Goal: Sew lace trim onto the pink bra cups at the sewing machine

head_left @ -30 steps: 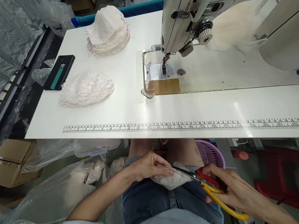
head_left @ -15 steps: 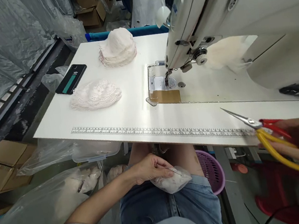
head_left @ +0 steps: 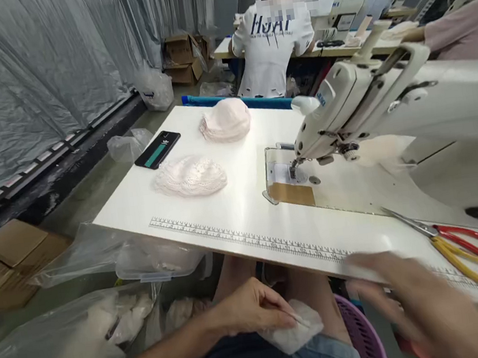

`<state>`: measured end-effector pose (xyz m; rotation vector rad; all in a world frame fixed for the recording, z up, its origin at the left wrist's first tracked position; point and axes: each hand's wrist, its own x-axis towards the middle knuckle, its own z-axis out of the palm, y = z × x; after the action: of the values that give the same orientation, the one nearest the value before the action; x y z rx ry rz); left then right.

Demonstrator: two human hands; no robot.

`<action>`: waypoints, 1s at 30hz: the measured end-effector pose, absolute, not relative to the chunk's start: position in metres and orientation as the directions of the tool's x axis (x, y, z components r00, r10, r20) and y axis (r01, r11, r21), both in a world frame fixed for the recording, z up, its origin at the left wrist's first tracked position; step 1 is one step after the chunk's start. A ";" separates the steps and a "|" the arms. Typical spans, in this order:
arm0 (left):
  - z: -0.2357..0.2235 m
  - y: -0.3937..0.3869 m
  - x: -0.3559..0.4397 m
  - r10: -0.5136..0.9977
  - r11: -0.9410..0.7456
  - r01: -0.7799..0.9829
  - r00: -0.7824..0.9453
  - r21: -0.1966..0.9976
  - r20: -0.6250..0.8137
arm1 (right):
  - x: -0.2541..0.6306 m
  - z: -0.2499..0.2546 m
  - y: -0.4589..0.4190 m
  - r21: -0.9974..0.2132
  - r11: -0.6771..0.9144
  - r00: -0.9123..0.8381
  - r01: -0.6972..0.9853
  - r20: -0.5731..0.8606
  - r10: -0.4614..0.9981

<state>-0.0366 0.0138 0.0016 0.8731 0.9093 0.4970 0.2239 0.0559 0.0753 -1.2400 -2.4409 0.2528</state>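
My left hand [head_left: 249, 311] rests on my lap with its fingers pinched on a small white fabric piece [head_left: 295, 332]. My right hand [head_left: 403, 292] is blurred by motion below the table's front edge, fingers stretched out, holding nothing I can see. The scissors [head_left: 469, 243] with red and yellow handles lie on the white sewing table [head_left: 242, 207] at the right, apart from my hand. Two stacks of pale lace pieces sit on the table: one [head_left: 190, 176] nearer, one [head_left: 225, 119] at the back.
A white sewing machine [head_left: 365, 105] fills the right of the table. A black phone [head_left: 157, 149] lies at the left edge. A purple basket [head_left: 363, 335] stands by my knee. Plastic bags [head_left: 68, 345] and cardboard boxes [head_left: 9, 259] lie at left. Other people work at tables behind.
My right hand carried the scissors up from my lap, laid them on the table at the right and let go. The view has tilted upward. My left hand kept the fabric.
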 end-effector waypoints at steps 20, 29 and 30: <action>0.062 0.058 -0.147 0.969 0.244 -0.524 0.111 0.816 -0.219 | 0.039 0.118 0.185 -0.998 -0.053 -0.574 0.040 -0.067 0.816; 0.108 0.254 -0.186 0.985 -0.105 -0.075 -0.149 0.992 0.093 | -0.026 0.100 0.350 -0.959 0.278 -0.005 -0.057 0.279 0.960; 0.111 0.277 -0.187 0.974 -0.077 0.101 -0.205 0.992 0.097 | -0.029 0.097 0.370 -0.951 0.308 0.049 -0.023 0.306 0.951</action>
<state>-0.1868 0.2765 0.1109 1.2372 1.3924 1.3864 -0.0287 0.3700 0.0972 -0.9766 -1.2863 0.9600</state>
